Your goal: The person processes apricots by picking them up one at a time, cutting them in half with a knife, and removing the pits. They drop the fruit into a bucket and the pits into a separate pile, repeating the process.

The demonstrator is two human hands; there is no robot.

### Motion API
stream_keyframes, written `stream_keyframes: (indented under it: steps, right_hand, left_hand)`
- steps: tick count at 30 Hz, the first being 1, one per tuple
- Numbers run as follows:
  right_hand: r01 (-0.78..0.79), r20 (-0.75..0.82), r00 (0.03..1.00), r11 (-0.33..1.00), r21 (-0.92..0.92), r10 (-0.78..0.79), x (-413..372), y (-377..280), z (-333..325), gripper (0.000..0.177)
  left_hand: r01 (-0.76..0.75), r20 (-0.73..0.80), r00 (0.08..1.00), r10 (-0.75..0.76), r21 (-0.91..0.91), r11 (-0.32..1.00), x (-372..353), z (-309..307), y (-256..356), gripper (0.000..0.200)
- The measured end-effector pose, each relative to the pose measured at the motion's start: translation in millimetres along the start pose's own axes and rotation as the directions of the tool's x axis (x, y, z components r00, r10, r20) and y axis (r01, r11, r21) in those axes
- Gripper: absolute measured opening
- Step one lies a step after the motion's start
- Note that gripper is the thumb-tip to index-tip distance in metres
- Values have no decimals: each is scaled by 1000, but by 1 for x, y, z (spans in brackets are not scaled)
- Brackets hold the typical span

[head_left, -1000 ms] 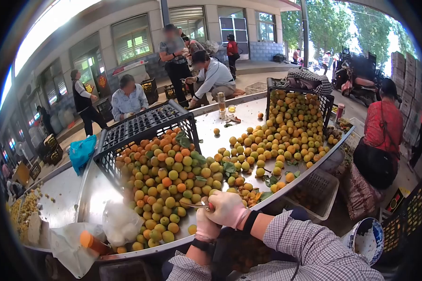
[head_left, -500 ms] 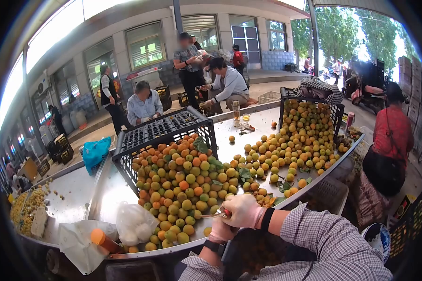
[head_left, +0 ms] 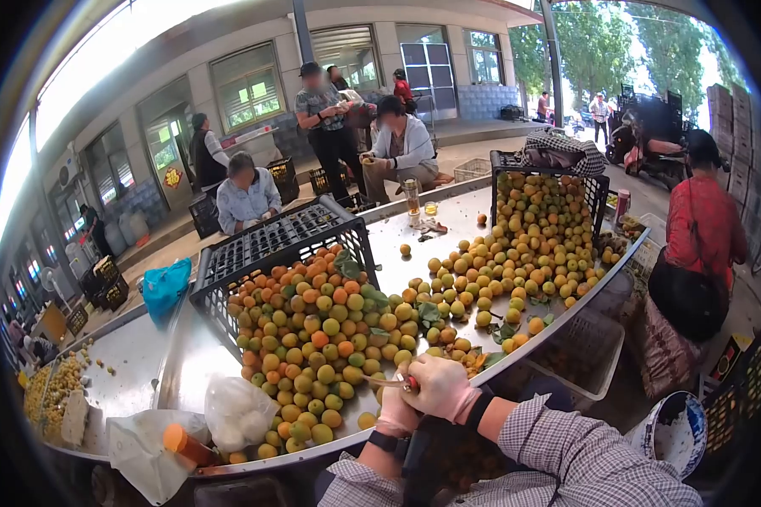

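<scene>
My right hand point(head_left: 441, 385), in a thin pale glove, is closed around what looks like a small knife point(head_left: 385, 382). Its narrow blade points left over the fruit, and a bit of red handle shows at my fingers. My left hand point(head_left: 396, 411) is gloved too and sits just below and left of the right one, against it. Its fingers curl in behind the right hand, so whatever they hold is hidden. A big heap of apricots point(head_left: 313, 355), orange to yellow-green, spills from a tipped black crate point(head_left: 283, 232) beyond my hands onto the metal table point(head_left: 389, 245).
A second tipped crate point(head_left: 602, 203) spills apricots at the right. Near the table's front left are a plastic bag point(head_left: 235, 406) and an orange-capped bottle point(head_left: 188, 444). A white basket point(head_left: 604, 355) and an enamel basin point(head_left: 681, 435) are lower right. Several people work around.
The view has shifted slightly, so the table and crates appear a little further left. My hands stay together with the blade in the same pose. More of the basin shows.
</scene>
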State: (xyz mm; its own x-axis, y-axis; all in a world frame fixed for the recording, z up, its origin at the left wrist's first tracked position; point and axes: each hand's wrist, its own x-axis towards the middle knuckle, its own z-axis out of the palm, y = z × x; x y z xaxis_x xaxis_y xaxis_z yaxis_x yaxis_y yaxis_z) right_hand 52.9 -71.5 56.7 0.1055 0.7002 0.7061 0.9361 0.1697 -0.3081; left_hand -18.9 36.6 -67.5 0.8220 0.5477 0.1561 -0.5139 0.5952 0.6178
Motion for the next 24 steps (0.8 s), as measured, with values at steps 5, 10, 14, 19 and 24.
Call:
stream_keyframes:
  steps: [5, 10, 14, 19, 24]
  right_hand:
    - [-304, 24, 952, 952, -21, 304, -6, 1, 6, 25]
    - [-347, -10, 938, 938, -11, 347, -4, 5, 14, 20]
    - [-401, 27, 916, 916, 26, 400, -7, 4, 18, 22]
    - [-452, 30, 890, 875, 174, 454, -7, 8, 20, 29]
    - [-584, 114, 791, 685, 435, 601, -10, 15, 13, 35]
  left_hand:
    - [-140, -94, 976, 198, 431, 891, -6, 28, 11, 28]
    - [-192, -163, 881, 444, 735, 651, 11, -13, -8, 31]
    - [-202, -295, 835, 465, 622, 757, -2, 58, 26, 37]
    - [-141, -394, 836, 381, 517, 844, -1, 64, 29, 40]
    - [-116, -513, 826, 232, 248, 962, 4, 67, 40, 45]
